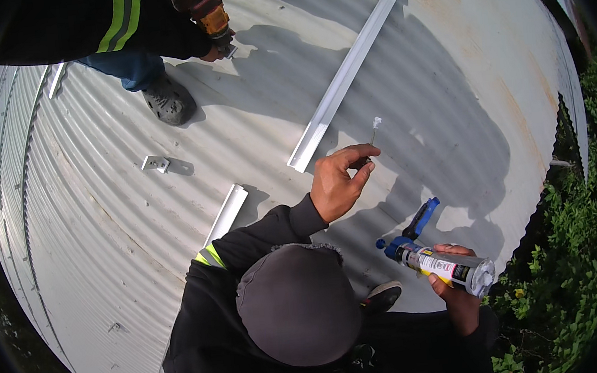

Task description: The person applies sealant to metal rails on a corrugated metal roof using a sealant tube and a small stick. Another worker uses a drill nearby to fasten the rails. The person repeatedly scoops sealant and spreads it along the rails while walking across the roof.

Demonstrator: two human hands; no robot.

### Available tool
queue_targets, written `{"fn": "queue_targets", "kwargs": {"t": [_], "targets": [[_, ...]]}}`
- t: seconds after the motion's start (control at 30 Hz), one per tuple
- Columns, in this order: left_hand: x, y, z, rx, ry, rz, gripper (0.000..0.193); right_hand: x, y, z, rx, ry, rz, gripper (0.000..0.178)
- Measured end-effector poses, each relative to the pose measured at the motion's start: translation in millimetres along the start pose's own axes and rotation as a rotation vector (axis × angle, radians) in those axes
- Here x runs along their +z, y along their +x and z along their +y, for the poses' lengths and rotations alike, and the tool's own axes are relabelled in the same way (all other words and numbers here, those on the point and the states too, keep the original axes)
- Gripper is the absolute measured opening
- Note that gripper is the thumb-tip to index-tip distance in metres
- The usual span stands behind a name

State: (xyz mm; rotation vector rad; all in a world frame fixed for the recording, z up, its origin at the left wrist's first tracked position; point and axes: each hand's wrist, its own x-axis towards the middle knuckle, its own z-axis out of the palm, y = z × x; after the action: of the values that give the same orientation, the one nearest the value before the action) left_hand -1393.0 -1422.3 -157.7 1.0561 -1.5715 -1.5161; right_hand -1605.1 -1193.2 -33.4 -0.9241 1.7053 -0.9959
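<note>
Neither of my own hands shows. Just below me a co-worker in a dark grey cap [298,307] and black jacket crouches on the roof, seen from above and behind. This person's left hand [337,183] pinches a thin stem whose tip carries a white blob [377,122]. In the co-worker's right hand [457,300] lies what looks like a blue-and-black caulking gun [421,220] with a labelled cartridge [444,266]. At the upper left a second worker holds a yellow-and-black power drill [211,16], its front end close to a small metal piece by the fingers.
Corrugated pale metal roofing [107,274] spreads all around. A long white metal rail [355,68] runs toward the top, and a shorter rail [226,213] lies beside the co-worker's arm. A small L-bracket [156,163] sits left of them. Green plants [568,269] border the roof's right edge.
</note>
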Motion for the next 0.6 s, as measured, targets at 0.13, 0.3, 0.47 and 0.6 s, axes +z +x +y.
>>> {"fn": "queue_targets", "kwargs": {"t": [0.13, 0.3, 0.47, 0.6], "targets": [[-38.3, 2.5, -23.8, -0.059, 0.074, 0.201, 0.024, 3.4, -4.3, 1.6, 0.127, 0.108, 0.037, 0.057], [-82.3, 4.0, -55.9, -0.078, 0.064, 0.389, 0.023, 5.8, -3.1, 1.3, 0.126, 0.108, 0.035, 0.056], [-121.0, 19.2, -88.1, -0.014, 0.067, 0.460, 0.019, 4.7, -5.2, 2.7, 0.148, 0.143, 0.026, 0.056], [-154.4, 37.2, -117.2, -0.115, -0.148, 0.493, 0.016, 1.2, -6.0, 5.8, 0.147, 0.164, 0.023, 0.056]]}}
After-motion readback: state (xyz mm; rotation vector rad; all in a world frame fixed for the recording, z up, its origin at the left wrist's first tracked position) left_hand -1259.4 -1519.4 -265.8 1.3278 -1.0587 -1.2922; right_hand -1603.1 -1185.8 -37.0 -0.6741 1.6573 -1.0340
